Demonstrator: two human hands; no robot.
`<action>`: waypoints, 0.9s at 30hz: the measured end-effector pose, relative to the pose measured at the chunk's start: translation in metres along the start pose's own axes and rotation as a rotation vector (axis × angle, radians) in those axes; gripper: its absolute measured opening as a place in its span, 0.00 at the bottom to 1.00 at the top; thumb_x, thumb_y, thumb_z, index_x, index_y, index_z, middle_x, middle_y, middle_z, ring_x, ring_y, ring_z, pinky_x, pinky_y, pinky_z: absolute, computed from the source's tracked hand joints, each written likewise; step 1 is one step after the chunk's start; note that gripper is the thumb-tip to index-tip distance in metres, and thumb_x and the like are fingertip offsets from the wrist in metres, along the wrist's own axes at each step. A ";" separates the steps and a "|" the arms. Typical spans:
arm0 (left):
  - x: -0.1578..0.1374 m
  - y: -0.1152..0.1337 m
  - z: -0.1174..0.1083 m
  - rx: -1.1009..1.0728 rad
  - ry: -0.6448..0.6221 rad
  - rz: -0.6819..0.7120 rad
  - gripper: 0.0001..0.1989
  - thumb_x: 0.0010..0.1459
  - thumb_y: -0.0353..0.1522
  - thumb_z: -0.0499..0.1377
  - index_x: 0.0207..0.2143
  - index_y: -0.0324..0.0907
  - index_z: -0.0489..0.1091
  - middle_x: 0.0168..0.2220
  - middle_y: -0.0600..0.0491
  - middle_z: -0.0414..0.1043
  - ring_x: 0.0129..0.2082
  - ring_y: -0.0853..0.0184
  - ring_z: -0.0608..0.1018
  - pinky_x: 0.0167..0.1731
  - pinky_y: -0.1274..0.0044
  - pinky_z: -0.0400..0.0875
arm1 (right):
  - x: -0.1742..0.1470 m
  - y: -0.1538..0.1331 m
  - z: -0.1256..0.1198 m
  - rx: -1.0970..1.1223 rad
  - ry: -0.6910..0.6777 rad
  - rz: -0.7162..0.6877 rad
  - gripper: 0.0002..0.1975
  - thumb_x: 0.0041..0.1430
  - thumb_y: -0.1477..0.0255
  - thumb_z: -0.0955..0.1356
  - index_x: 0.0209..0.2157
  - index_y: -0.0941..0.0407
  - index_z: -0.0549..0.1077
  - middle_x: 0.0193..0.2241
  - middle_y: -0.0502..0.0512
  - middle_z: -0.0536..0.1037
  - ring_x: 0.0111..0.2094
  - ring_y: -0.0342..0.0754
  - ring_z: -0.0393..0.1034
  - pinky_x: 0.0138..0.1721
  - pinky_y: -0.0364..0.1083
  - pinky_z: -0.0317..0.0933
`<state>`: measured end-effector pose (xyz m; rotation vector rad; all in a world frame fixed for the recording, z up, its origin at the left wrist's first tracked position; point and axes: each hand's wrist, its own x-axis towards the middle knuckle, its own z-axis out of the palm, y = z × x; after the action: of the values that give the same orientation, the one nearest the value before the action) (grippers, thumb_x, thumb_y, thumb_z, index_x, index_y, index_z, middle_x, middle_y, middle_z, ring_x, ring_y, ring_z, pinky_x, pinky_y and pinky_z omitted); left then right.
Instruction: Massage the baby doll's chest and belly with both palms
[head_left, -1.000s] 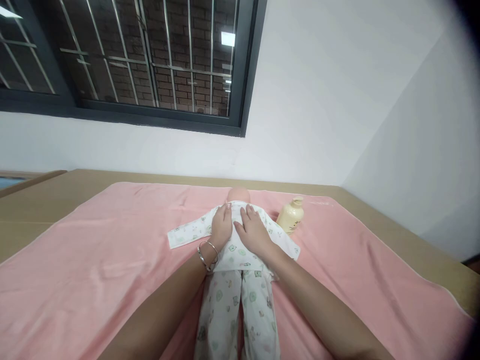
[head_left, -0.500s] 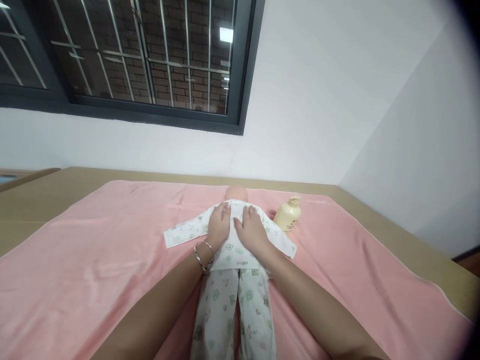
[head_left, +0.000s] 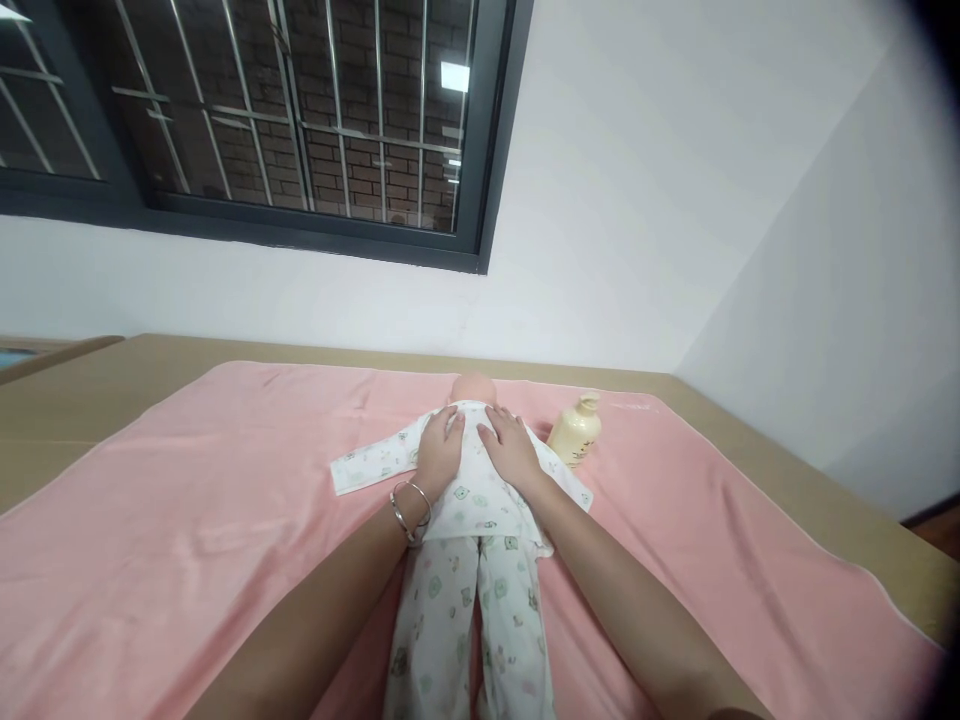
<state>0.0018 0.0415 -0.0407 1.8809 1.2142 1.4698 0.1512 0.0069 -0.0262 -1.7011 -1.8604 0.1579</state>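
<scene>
A baby doll [head_left: 474, 388] lies stretched out on a pink blanket, its head toward the wall. It wears a white patterned top [head_left: 469, 508] and matching trousers [head_left: 435, 620]; one sleeve spreads to the left and the other to the right. My left hand [head_left: 440, 447], with silver bangles at the wrist, lies flat on the left side of the doll's upper body, fingers extended. On the opposite side rests my right hand [head_left: 514, 450], its fingers also extended over the top near the shoulder. Neither hand grips anything. Which way the doll's face points I cannot tell.
A pale yellow bottle [head_left: 576, 432] leans on the blanket right of the doll, beside the right sleeve. The pink blanket [head_left: 225, 500] covers most of the wooden surface [head_left: 67, 440]. Behind it stand a white wall [head_left: 600, 250] and a dark-framed window [head_left: 480, 200] with bars.
My right hand has shifted slightly outward to the right and up toward the doll's shoulder. My left hand stays almost in place. The doll and bottle look unmoved.
</scene>
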 end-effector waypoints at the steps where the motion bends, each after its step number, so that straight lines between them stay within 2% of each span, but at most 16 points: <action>1: 0.001 -0.002 0.001 0.031 -0.005 0.005 0.17 0.66 0.37 0.50 0.51 0.40 0.71 0.52 0.43 0.74 0.54 0.58 0.74 0.57 0.66 0.65 | -0.003 -0.005 0.002 -0.021 0.017 0.064 0.30 0.70 0.60 0.55 0.64 0.65 0.60 0.66 0.69 0.57 0.69 0.57 0.46 0.67 0.58 0.39; 3: 0.002 -0.005 0.003 0.120 -0.029 0.037 0.17 0.63 0.32 0.51 0.52 0.39 0.71 0.54 0.42 0.73 0.57 0.57 0.72 0.60 0.64 0.62 | -0.008 -0.013 0.004 -0.051 0.035 0.141 0.30 0.69 0.62 0.55 0.64 0.70 0.59 0.65 0.73 0.57 0.69 0.59 0.46 0.67 0.57 0.41; 5: 0.004 -0.007 0.004 0.223 -0.061 0.080 0.18 0.62 0.30 0.50 0.53 0.38 0.70 0.56 0.42 0.71 0.60 0.55 0.69 0.63 0.62 0.58 | -0.010 -0.016 0.006 -0.053 0.041 0.130 0.30 0.68 0.64 0.56 0.64 0.70 0.59 0.65 0.73 0.57 0.69 0.59 0.46 0.67 0.57 0.42; 9: 0.006 -0.005 0.004 0.389 -0.143 0.112 0.21 0.64 0.33 0.49 0.55 0.35 0.68 0.60 0.38 0.67 0.64 0.52 0.64 0.64 0.59 0.54 | -0.006 -0.007 0.006 0.033 0.005 -0.106 0.27 0.66 0.65 0.59 0.63 0.61 0.63 0.67 0.64 0.57 0.69 0.54 0.47 0.68 0.55 0.41; 11: 0.006 -0.004 0.004 0.434 -0.162 0.100 0.22 0.64 0.35 0.49 0.56 0.34 0.67 0.61 0.37 0.66 0.64 0.50 0.63 0.64 0.58 0.52 | -0.003 -0.002 0.005 0.060 0.006 -0.144 0.25 0.67 0.65 0.60 0.62 0.57 0.65 0.66 0.61 0.58 0.68 0.53 0.48 0.68 0.56 0.39; 17: 0.004 0.002 0.003 0.530 -0.190 0.062 0.23 0.65 0.37 0.50 0.58 0.36 0.65 0.63 0.39 0.63 0.65 0.51 0.61 0.64 0.59 0.52 | 0.000 0.000 0.005 0.006 0.063 0.025 0.25 0.69 0.63 0.57 0.62 0.58 0.64 0.66 0.64 0.59 0.68 0.57 0.48 0.67 0.59 0.37; 20: 0.002 0.010 0.000 0.617 -0.245 0.060 0.26 0.67 0.40 0.48 0.61 0.35 0.63 0.65 0.38 0.60 0.67 0.50 0.59 0.65 0.57 0.50 | -0.001 -0.001 0.006 -0.021 0.050 0.035 0.26 0.69 0.63 0.57 0.63 0.58 0.63 0.66 0.63 0.59 0.68 0.57 0.48 0.67 0.59 0.37; 23: -0.001 0.017 -0.003 0.649 -0.297 0.134 0.26 0.68 0.43 0.45 0.62 0.39 0.61 0.66 0.40 0.58 0.67 0.51 0.57 0.65 0.54 0.47 | -0.001 0.000 0.006 -0.044 0.027 0.034 0.26 0.70 0.63 0.56 0.64 0.57 0.61 0.66 0.63 0.58 0.68 0.57 0.47 0.67 0.59 0.37; 27: 0.000 0.019 -0.004 0.625 -0.322 0.143 0.25 0.68 0.43 0.45 0.62 0.41 0.62 0.65 0.42 0.59 0.66 0.53 0.59 0.64 0.55 0.49 | -0.003 -0.002 0.003 -0.082 0.011 0.027 0.27 0.70 0.63 0.55 0.65 0.59 0.60 0.66 0.65 0.58 0.68 0.57 0.48 0.67 0.58 0.39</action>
<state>0.0042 0.0317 -0.0245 2.5322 1.5103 0.8389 0.1480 0.0046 -0.0282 -1.7793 -1.8597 0.0841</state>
